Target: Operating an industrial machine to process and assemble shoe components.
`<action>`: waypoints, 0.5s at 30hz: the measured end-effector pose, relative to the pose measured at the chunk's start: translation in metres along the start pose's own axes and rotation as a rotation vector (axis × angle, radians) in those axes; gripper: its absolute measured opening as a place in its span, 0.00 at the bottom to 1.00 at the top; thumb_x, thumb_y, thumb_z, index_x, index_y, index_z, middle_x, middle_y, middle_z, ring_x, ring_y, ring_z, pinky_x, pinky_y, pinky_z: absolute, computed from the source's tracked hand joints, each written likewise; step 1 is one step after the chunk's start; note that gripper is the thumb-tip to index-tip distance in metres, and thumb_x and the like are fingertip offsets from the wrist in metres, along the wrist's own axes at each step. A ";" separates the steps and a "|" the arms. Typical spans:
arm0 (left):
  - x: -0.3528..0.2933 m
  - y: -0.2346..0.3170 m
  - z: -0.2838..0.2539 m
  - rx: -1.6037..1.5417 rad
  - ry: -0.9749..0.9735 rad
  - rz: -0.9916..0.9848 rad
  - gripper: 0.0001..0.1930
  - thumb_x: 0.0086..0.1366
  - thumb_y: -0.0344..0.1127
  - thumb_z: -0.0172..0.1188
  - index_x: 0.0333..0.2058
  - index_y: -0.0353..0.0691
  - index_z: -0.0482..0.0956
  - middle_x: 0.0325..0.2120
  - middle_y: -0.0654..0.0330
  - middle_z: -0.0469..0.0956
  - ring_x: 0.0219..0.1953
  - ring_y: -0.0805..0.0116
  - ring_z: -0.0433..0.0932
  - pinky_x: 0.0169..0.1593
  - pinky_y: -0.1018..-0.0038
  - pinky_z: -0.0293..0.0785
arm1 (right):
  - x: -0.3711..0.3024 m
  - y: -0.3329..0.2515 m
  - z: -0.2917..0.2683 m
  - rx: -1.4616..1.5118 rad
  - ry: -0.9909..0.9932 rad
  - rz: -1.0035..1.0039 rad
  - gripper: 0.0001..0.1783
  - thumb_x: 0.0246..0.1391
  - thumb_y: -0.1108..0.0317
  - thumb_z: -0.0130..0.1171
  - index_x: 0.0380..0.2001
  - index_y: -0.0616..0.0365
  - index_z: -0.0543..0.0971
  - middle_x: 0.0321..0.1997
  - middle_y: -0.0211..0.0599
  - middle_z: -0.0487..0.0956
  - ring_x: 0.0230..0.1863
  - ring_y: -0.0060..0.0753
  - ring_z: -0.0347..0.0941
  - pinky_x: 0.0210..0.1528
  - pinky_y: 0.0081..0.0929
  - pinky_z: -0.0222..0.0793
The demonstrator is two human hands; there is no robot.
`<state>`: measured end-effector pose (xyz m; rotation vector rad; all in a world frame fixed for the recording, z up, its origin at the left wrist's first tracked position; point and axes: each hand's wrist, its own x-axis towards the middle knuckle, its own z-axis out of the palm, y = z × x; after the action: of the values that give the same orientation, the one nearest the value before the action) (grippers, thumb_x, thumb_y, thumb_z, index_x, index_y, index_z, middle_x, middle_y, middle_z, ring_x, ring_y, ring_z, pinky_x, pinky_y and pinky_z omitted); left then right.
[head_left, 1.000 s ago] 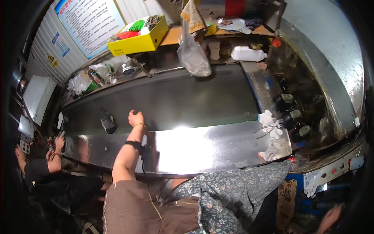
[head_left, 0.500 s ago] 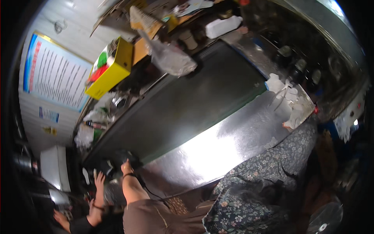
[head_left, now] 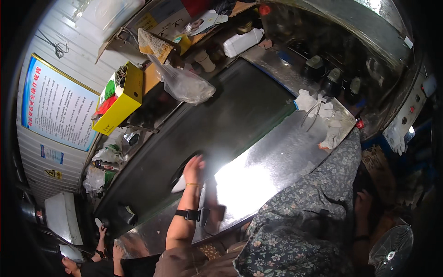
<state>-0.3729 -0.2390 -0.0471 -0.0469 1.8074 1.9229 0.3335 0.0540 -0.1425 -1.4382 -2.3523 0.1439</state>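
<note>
Cloth (head_left: 179,185), pale and bunched, sits under the left hand (head_left: 194,169) on the dark griddle plate (head_left: 230,111), close to where the plate meets the shiny steel surface (head_left: 277,157). The hand lies flat, fingers spread and pressing down on it rather than gripping. A second ago that hand was further along toward the left end, near a small dark scraper (head_left: 125,214); now it has come back toward the middle, so the wiping looks to be working across the plate. The right hand (head_left: 364,199) hangs low by the hip beside the flowered sleeve; whether it is closed I cannot tell. Further out, a yellow box (head_left: 121,99) and a clear plastic bag (head_left: 184,85) sit behind the plate, white gloves (head_left: 318,108) at its right end.
</note>
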 end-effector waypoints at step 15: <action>0.030 0.076 0.166 1.721 -0.570 0.425 0.64 0.42 0.62 0.73 0.70 0.41 0.46 0.51 0.46 0.78 0.57 0.50 0.74 0.59 0.67 0.71 | 0.014 -0.053 -0.007 0.245 0.055 0.173 0.09 0.44 0.76 0.61 0.32 0.58 0.83 0.47 0.47 0.81 0.50 0.53 0.73 0.54 0.41 0.71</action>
<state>-0.3771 -0.0719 0.0323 1.3135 2.4143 -0.0582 0.2860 0.0403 -0.1171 -1.4998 -2.0811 0.4177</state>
